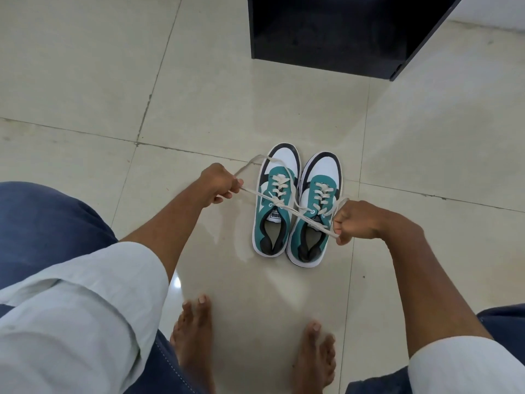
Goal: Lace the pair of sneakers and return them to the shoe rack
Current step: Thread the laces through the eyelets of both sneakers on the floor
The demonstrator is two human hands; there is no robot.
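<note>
Two teal, white and black sneakers stand side by side on the tiled floor, toes pointing away from me: the left sneaker (277,200) and the right sneaker (314,211). Both carry cream laces through their eyelets. The left sneaker's lace (301,216) is crossed in a knot over its tongue and pulled taut to both sides. My left hand (218,184) is shut on one lace end, left of the shoes. My right hand (355,221) is shut on the other end, right of the shoes, with the lace running across the right sneaker's opening.
A black piece of furniture (335,32) stands on the floor beyond the sneakers at the top. My bare feet (193,331) are on the tiles near the bottom, with my knees at both lower corners. Pale floor tiles (99,81) surround the shoes.
</note>
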